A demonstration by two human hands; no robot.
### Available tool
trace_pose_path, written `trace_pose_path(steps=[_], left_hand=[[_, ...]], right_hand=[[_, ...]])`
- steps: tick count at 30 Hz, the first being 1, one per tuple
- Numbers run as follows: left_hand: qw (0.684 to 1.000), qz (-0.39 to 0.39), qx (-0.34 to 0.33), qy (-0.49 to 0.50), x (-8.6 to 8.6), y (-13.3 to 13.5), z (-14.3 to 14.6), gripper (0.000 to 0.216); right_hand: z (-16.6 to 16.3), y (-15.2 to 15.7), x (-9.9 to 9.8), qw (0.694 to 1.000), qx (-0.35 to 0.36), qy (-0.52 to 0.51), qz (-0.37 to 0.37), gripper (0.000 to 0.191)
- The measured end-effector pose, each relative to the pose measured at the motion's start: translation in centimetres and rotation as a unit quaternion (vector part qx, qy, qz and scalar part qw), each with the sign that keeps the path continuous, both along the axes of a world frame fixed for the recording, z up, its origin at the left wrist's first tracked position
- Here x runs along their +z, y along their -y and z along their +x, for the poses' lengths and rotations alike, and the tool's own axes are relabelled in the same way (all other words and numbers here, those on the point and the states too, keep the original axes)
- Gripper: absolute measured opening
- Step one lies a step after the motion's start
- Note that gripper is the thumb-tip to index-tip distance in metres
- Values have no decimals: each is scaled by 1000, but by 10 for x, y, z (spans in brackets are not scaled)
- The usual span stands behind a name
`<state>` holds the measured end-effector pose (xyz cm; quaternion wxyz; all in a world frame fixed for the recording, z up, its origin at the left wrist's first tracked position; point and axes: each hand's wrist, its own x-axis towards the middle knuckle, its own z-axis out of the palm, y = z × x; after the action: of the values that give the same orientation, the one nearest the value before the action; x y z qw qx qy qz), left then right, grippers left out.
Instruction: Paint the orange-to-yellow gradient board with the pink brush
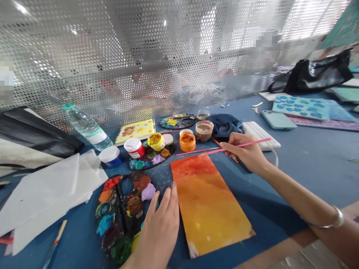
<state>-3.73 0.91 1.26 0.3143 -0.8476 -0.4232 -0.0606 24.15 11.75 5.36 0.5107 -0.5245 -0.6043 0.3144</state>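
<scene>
A painted sheet (pixel 209 203), red-orange at the far end and yellow near me, lies on the blue table (pixel 308 164). My left hand (pixel 161 224) rests flat with fingers stretched out, touching the sheet's left edge and partly covering a black paint palette (pixel 120 209). My right hand (pixel 246 151) is closed on a thin pink paintbrush (pixel 224 149), held level beyond the sheet's far right corner, its tip pointing left. An open orange paint pot (pixel 187 142) and a cup of brown water (pixel 204 130) stand just past the brush.
A second palette (pixel 151 157), yellow (pixel 156 141), red-white (pixel 134 148) and blue (pixel 110 156) pots sit centre. A water bottle (pixel 86 127) lies left, above white papers (pixel 47 190). A phone (pixel 278 120), a blue-patterned painting (pixel 301 106) and a black bag (pixel 316 74) are right. A perforated metal screen (pixel 168 56) closes the back.
</scene>
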Motion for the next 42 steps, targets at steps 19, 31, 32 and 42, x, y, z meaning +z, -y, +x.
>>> trace_pose_path(steps=[19,31,32,42], left_hand=[[1000,-12,-9,5,3,-2,1,49],[1000,-16,-12,4,6,0,2,50],[1000,-16,-12,2,6,0,2,50],[1000,-10,-10,-3,4,0,2,51]], right_hand=[[15,2,7,994,-89,45,42,31],[15,2,9,993,-72,86,40,31],[15,3,9,993,-73,88,42,33],[17,1,6,992,-73,84,58,32]])
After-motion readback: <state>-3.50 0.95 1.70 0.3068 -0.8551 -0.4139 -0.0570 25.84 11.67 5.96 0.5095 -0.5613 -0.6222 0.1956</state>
